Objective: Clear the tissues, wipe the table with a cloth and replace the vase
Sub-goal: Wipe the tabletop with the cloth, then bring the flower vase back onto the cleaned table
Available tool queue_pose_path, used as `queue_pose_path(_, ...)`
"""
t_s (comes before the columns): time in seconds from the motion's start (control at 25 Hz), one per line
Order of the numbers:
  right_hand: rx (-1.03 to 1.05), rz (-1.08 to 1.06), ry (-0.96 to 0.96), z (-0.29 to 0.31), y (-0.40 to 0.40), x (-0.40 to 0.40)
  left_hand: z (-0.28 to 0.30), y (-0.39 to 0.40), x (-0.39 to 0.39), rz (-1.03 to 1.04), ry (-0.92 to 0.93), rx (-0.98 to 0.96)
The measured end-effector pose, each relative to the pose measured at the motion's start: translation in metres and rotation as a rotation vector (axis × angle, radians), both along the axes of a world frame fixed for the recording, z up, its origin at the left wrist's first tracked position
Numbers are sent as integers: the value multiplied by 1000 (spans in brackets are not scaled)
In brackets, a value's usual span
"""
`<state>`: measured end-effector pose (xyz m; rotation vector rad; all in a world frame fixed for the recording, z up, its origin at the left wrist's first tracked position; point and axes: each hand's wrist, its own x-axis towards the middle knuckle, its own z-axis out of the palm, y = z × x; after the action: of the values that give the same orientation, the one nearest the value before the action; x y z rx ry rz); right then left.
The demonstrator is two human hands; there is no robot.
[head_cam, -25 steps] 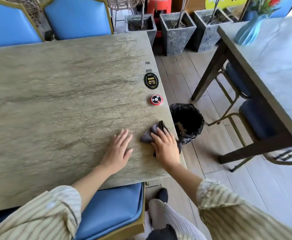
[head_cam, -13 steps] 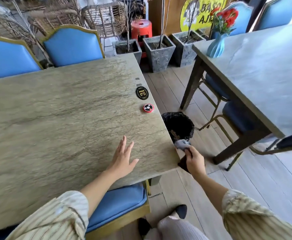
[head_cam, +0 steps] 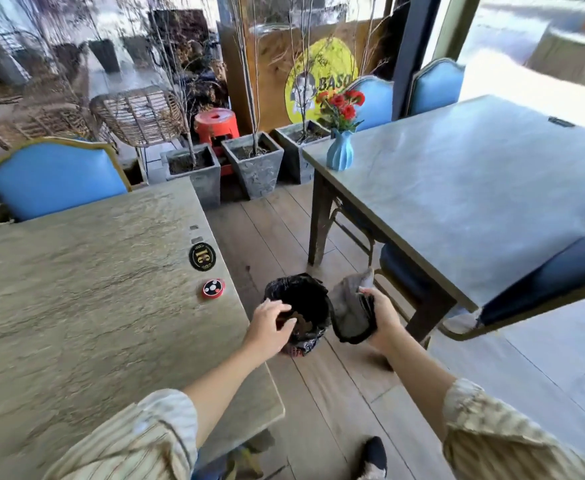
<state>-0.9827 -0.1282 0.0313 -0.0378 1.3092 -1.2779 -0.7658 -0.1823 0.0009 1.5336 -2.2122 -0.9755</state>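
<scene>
Right hand (head_cam: 382, 315) gripped cloth (head_cam: 351, 311) beside bin (head_cam: 299, 306), left hand (head_cam: 270, 323) loose over it; vase (head_cam: 340, 154) upright far right, nearer right hand

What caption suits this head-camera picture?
Right hand holds a grey cloth beside the black-lined bin; left hand hovers above it.

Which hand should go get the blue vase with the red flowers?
Probably the left hand: it holds nothing, hovering by the black bin. The right hand is nearer the blue vase on the other table, but it grips the cloth.
</scene>
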Motion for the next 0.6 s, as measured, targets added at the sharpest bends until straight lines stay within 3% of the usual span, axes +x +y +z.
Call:
queue_pose_path(0.16,46,16,126,24,-41,-88,22,-46,-119,189,238,227)
queue_pose_path(0.2,58,38,230,26,-53,-111,24,-58,-143,215,248,251)
queue_pose_path(0.4,55,237,664,33,-117,-196,18,-107,-222,187,129,203)
queue_pose_path(0.6,42,416,1111,29,-197,-238,19,-175,-248,115,-39,93)
